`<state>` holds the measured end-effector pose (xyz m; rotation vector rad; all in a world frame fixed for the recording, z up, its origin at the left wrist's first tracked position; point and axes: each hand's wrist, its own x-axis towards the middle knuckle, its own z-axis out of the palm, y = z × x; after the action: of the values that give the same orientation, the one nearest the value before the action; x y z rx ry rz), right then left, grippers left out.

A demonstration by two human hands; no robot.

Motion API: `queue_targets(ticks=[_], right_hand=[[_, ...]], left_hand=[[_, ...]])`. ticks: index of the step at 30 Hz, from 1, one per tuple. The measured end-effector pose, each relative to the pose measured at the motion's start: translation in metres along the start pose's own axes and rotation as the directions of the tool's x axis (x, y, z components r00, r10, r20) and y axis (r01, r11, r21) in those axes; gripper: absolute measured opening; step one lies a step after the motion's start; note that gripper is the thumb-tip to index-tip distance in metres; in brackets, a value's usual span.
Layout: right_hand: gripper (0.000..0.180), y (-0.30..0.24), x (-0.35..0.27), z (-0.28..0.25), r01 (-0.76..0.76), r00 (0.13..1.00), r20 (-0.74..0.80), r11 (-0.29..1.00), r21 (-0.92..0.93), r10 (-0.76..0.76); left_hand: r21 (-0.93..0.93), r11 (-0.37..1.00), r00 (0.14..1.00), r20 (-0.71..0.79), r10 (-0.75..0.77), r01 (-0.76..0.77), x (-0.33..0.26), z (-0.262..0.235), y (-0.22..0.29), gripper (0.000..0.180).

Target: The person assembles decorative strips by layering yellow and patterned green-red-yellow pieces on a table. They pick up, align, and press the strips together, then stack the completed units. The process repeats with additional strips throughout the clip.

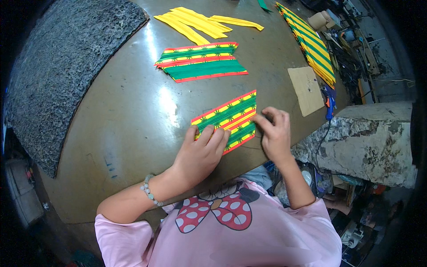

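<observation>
Our left hand rests, fingers bent, on the striped cloth on the tabletop; our right hand touches its right edge. We cannot tell whether either grips it. Beyond them lie yellow strips.

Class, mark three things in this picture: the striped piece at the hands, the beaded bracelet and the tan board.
Striped piece (pixel 236 116): head view, middle of its exposed face.
Beaded bracelet (pixel 146 190): head view, its middle beads.
Tan board (pixel 306 91): head view, its flat centre.
</observation>
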<state>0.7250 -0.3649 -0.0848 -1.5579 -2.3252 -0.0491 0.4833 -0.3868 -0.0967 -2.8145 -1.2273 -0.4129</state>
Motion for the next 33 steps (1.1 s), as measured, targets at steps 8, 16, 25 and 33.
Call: queue_targets(ticks=[8, 16, 25, 33], right_hand=[[0.041, 0.005, -0.013, 0.009, 0.086, 0.994, -0.065, 0.995, -0.053, -0.089], [0.040, 0.003, -0.010, 0.006, 0.068, 0.995, -0.064, 0.996, -0.060, -0.072], [0.033, 0.003, -0.008, 0.005, 0.027, 0.994, -0.103, 0.993, -0.114, -0.039], [0.033, 0.005, -0.011, 0.008, 0.036, 0.994, -0.099, 0.990, -0.137, -0.050]], left_hand=[[-0.004, 1.000, 0.998, 0.068, 0.016, -0.015, 0.002, -0.008, 0.000, 0.046], [-0.002, 0.998, 0.998, 0.030, 0.060, -0.060, 0.005, -0.012, -0.003, 0.050], [-0.087, 0.996, 0.997, 0.072, 0.008, -0.001, 0.004, -0.012, -0.001, 0.052], [-0.080, 0.997, 0.998, 0.061, 0.024, -0.019, 0.005, -0.013, 0.000, 0.055]])
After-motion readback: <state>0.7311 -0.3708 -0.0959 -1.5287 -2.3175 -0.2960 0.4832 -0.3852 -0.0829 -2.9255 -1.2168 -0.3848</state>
